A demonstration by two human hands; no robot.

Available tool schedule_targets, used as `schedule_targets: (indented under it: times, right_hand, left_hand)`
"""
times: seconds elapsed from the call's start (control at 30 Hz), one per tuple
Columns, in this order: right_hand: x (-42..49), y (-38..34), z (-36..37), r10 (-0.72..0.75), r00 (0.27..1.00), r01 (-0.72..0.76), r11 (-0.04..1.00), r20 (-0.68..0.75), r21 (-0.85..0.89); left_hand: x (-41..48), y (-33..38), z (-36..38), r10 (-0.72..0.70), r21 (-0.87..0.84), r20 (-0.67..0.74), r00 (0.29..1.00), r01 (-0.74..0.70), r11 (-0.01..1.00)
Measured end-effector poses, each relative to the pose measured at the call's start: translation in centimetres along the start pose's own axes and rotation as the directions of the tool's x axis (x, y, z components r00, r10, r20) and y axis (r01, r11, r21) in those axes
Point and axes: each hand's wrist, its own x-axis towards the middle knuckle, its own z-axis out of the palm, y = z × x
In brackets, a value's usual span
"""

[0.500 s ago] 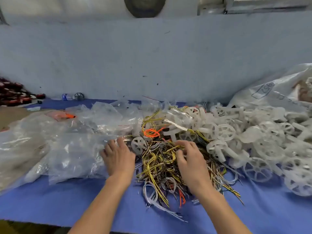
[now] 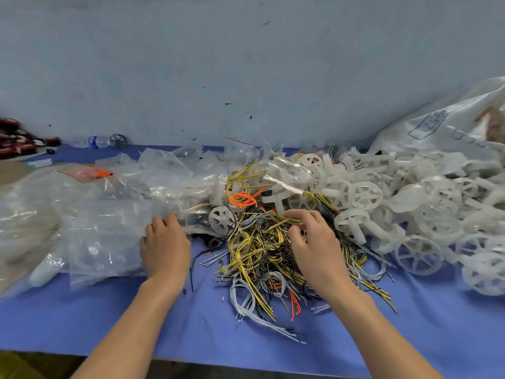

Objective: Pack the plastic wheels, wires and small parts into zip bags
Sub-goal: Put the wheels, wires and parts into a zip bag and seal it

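My right hand (image 2: 317, 247) is curling its fingers into the wires (image 2: 254, 258), pinching yellow-black strands. The tangle is lying on the blue table (image 2: 437, 337) between zip bags (image 2: 109, 214) and wheels (image 2: 415, 203), running lengthwise away from me, loose ends pointing toward me. My left hand (image 2: 165, 247) is resting on the bags, fingers bent; I cannot tell whether gripping.

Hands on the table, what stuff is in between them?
In the head view, a white plastic wheel and tangled yellow, black and white wires lie between the left hand and right hand.
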Motion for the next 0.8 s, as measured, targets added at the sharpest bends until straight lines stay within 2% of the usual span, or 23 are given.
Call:
schedule_targets:
  times: [0.07,0.13,0.17,0.23,0.33,0.4,0.43,0.53,0.6,0.63,0.7,0.73,0.77,0.8]
  right_hand:
    - [0.2,-0.6,-0.4,0.009,1.0,-0.009,0.999,-0.003,0.05]
    - [0.4,-1.5,-0.9,0.011,1.0,-0.011,0.987,-0.003,0.161]
    - [0.4,-2.1,-1.3,0.001,1.0,-0.001,0.973,0.0,0.233]
    - [0.2,-3.7,-2.1,-0.042,0.999,0.041,0.932,-0.005,0.361]
    - [-0.5,-6.4,-3.8,-0.099,0.99,0.135,0.852,-0.099,0.506]
    - [-1.3,-7.6,-5.3,-0.132,0.969,0.224,0.829,-0.209,0.513]
    - [-1.8,-8.0,-6.1,-0.156,0.95,0.273,0.837,-0.271,0.474]
    - [-3.0,-8.6,-7.8,-0.216,0.849,0.358,0.907,-0.482,0.223]
    - [-3.5,-8.3,-8.5,-0.28,0.739,0.375,0.926,-0.613,0.029]
    - [-3.7,-8.0,-8.7,-0.317,0.688,0.377,0.925,-0.653,-0.052]
    - [-3.7,-7.0,-8.9,-0.366,0.642,0.344,0.923,-0.674,-0.174]
    - [-3.6,-6.4,-8.8,-0.373,0.649,0.299,0.927,-0.663,-0.228]
    - [-3.4,-5.6,-8.7,-0.371,0.673,0.232,0.927,-0.64,-0.294]
    - [-3.2,-4.7,-8.5,-0.358,0.714,0.155,0.919,-0.602,-0.362]
  left_hand:
    - [0.4,0.9,-2.2,0.037,-0.2,-0.159,0.987,-0.069,0.977]
    - [0.1,2.8,-5.0,0.137,-0.331,-0.385,0.913,-0.275,0.903]
    - [-0.3,4.1,-6.3,0.182,-0.387,-0.477,0.86,-0.391,0.835]
    - [-1.3,7.1,-8.6,0.245,-0.514,-0.561,0.791,-0.565,0.645]
    - [-3.1,11.4,-11.1,0.321,-0.694,-0.537,0.78,-0.625,0.357]
    - [-4.1,13.7,-11.8,0.379,-0.795,-0.461,0.802,-0.564,0.225]
    - [-4.6,14.7,-12.0,0.409,-0.86,-0.394,0.823,-0.487,0.154]
    - [-5.7,17.3,-12.2,0.48,-0.982,-0.186,0.857,-0.144,-0.124]
    - [-6.1,18.8,-12.2,0.566,-0.956,-0.096,0.819,0.083,-0.281]
    - [-6.3,19.4,-12.0,0.623,-0.926,-0.061,0.78,0.189,-0.327]
    - [-6.3,20.5,-10.6,0.713,-0.883,0.029,0.701,0.352,-0.311]
    - [-6.4,20.9,-9.6,0.724,-0.884,0.105,0.682,0.398,-0.247]
    - [-6.4,21.1,-8.3,0.7,-0.902,0.198,0.686,0.407,-0.144]
    - [-6.4,21.2,-6.9,0.645,-0.932,0.286,0.709,0.361,0.016]
